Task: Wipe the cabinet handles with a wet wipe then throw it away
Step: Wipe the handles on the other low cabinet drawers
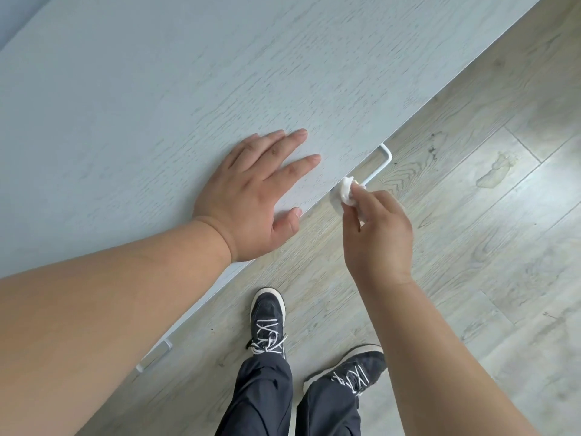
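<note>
I look straight down on a pale blue-grey cabinet top (157, 99). My left hand (251, 196) lies flat on it near the front edge, fingers straight. My right hand (377, 234) pinches a folded white wet wipe (344, 195) against the near end of a white bar handle (382, 162) that juts from the cabinet front. A second white handle (154, 357) shows lower left, partly hidden by my left forearm.
Light wood-look floor (471, 215) runs along the cabinet front, with a pale stain (495, 171) to the right. My two feet in dark sneakers (268, 322) stand close to the cabinet.
</note>
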Motion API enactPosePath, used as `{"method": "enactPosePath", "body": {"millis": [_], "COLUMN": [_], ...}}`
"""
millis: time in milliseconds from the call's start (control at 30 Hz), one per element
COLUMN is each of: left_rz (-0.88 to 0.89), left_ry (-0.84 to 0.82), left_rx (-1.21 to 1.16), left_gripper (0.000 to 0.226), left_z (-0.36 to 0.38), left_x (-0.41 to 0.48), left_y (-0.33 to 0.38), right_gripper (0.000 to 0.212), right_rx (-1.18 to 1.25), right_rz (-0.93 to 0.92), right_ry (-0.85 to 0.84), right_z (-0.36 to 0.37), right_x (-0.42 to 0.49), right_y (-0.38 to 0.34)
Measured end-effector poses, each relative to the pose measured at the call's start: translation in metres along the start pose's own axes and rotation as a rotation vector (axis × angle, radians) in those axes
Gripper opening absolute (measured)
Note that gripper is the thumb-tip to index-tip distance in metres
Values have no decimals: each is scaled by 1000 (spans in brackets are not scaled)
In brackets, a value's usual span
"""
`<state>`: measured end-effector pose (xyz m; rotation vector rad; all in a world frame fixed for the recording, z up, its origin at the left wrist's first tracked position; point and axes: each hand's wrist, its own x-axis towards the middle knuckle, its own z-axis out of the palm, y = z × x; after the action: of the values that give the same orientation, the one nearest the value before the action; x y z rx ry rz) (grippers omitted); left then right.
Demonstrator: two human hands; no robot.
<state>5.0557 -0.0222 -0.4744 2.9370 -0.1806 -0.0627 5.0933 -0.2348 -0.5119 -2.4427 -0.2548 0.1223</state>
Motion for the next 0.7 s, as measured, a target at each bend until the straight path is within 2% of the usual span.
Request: {"method": "enactPosePath", "body": {"millis": [100, 233, 333, 433, 500, 600, 700], "left_rz": [0, 0, -7, -10, -13, -13, -11], "left_ry": [6, 10, 10, 9, 8, 14, 17], "left_rx": [-5, -4, -6, -8, -11, -12, -17], "left_gripper": [72, 72, 72, 73, 73, 72, 72], "left_z": [0, 0, 0, -1, -1, -1, -1], "left_x": [0, 0, -2, -1, -1, -1, 0], "left_y": [0, 1, 2, 2, 3, 4, 3], "right_gripper": [9, 25, 27, 25, 26, 11, 17], "right_rx": [-115, -152, -126, 10, -97, -463, -479], "right_rz": [-94, -103, -17, 137, 77, -71, -33], "right_ry": [-55, -163, -230, -295, -335, -434, -492], "right_z": [-5, -12, -11, -13, -23, -37, -36], "right_x": [6, 17, 21, 22, 25, 35, 36], "right_y": [3, 0, -14, -17, -14, -18, -26]}}
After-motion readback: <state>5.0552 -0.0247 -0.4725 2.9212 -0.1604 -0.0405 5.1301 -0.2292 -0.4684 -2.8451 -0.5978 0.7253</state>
